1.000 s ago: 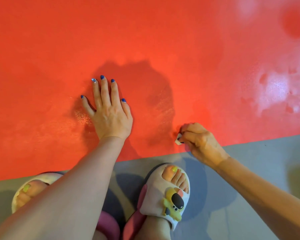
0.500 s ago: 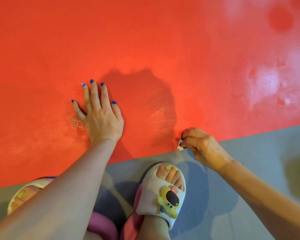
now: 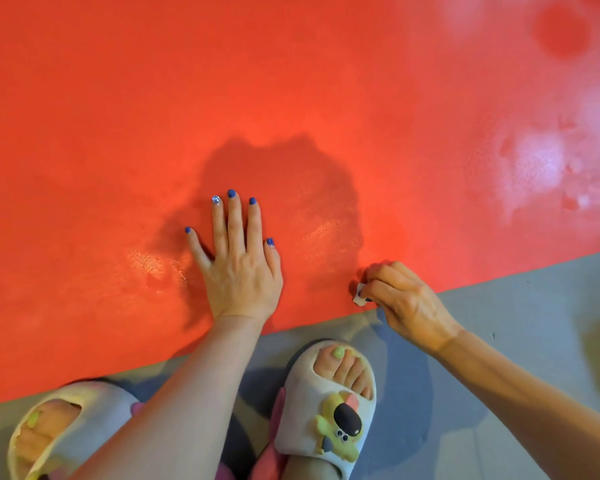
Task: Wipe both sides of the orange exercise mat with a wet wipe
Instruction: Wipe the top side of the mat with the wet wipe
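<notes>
The orange exercise mat (image 3: pixel 291 81) fills the upper part of the view, lying flat on a grey floor. My left hand (image 3: pixel 238 261) rests flat on the mat near its front edge, fingers straight and spread. My right hand (image 3: pixel 402 299) is curled at the mat's front edge and pinches a small bunched white wet wipe (image 3: pixel 359 296), of which only a corner shows, against the mat. Shiny damp patches lie on the mat beside my left hand and at the far right.
The grey floor (image 3: pixel 516 323) runs along the bottom and right. My two feet in pale slippers stand just in front of the mat's edge: the right slipper (image 3: pixel 326 403) with a cartoon charm and the left slipper (image 3: pixel 59 431).
My left hand has slid to the right on the mat, closer to my right hand. My right hand stays at the mat's edge with the wipe.
</notes>
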The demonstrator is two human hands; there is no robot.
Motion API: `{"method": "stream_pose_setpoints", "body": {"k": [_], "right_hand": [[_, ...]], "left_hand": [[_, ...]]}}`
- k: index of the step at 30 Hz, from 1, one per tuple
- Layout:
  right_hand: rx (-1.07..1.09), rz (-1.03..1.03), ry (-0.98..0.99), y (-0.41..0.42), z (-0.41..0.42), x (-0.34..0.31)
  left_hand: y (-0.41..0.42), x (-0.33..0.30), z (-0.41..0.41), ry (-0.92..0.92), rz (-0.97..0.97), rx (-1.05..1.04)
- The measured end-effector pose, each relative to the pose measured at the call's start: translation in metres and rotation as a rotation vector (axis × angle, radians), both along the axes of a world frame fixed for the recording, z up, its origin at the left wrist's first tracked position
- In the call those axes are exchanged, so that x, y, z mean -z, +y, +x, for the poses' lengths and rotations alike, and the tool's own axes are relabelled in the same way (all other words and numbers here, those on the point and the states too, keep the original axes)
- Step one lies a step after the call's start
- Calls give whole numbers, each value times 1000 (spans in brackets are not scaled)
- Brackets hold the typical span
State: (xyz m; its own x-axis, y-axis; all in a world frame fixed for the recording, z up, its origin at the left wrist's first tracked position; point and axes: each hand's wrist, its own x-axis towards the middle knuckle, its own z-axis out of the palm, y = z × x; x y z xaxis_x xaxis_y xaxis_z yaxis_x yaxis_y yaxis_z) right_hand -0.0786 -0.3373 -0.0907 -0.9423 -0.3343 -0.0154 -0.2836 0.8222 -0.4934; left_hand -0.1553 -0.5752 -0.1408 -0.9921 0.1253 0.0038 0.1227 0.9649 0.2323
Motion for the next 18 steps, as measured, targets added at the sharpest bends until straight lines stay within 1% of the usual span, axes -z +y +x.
{"method": "stream_pose_setpoints", "body": {"k": [2,6,8,10,15,18], "right_hand": [[53,-15,1,-5,-20,3],[209,-63,29,-29,-90,10],[245,-70,47,-33,-110,11],[263,-58,40,-30,-101,10],[249,-20,2,3,-18,3],[249,31,-7,17,6,4]], "left_hand": [[2,1,-1,0,-9,3],[1,2,-1,3,-10,-6],[0,0,-2,3,5,-6],[0,0,-2,8,14,-2],[-1,3,-1,2,14,-3],[-1,3,-1,-3,7,-4]]}}
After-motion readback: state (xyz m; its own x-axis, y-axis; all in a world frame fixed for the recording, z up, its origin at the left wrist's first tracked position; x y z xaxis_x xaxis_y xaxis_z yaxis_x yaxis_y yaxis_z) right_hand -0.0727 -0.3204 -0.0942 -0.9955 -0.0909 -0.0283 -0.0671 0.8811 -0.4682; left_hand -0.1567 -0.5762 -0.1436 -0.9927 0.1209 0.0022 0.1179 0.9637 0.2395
